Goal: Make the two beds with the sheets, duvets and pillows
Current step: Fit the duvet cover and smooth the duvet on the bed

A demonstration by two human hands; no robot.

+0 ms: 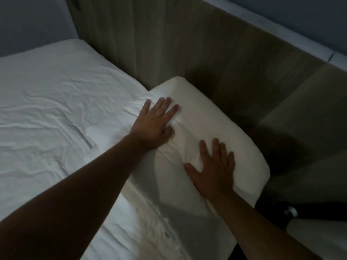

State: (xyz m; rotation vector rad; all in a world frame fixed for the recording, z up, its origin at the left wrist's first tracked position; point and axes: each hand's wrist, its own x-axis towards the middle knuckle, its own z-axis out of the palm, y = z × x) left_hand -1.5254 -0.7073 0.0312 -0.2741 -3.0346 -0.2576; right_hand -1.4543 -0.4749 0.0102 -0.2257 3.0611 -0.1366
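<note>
Dim, bluish room light; brightest patch on white sheet [56, 109] at centre left. Deep shadow at lower right. Soft focus overall, slight motion blur; wide-angle bending toward frame edges.

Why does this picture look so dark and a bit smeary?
Head view: the room is dim, with the sheet brightest at left; the arms cast shadows across the pillow; the left hand and right hand look slightly soft; the headboard sinks into gloom at right.

Headboard [206, 53] blocks beyond pillow [216, 128]; sheet [56, 109] leftward lies open.
</note>
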